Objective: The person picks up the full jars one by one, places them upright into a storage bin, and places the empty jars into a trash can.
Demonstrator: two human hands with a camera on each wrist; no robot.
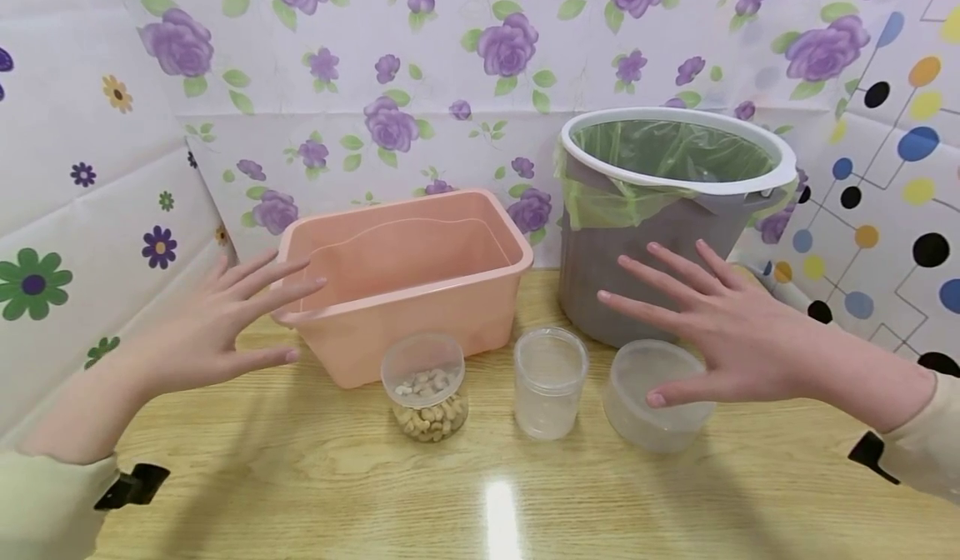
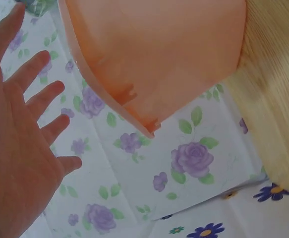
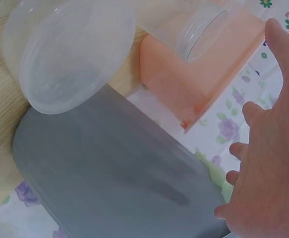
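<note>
My left hand (image 1: 213, 322) hovers with spread fingers by the left end of a pink plastic bin (image 1: 420, 318), holding nothing. On the other side my right hand (image 1: 738, 335) is held up, fingers spread, in front of a grey trash can (image 1: 600, 285) and above a round translucent container (image 1: 645, 414). A clear jar of cashews (image 1: 431, 414) stands before the pink bin. Between that jar and the round container is a clear plastic jar (image 1: 549, 397) with nothing visible inside. In the right wrist view the right hand (image 3: 270, 163) shows beside the grey can.
The trash can carries a white rim (image 1: 678, 183) and a green plastic liner (image 1: 622, 206). Everything stands on a wooden table (image 1: 360, 493). Flowered sheeting (image 1: 465, 68) hangs behind, with a dotted sheet (image 1: 892, 235) at the right and another flowered sheet (image 1: 82, 210) at the left.
</note>
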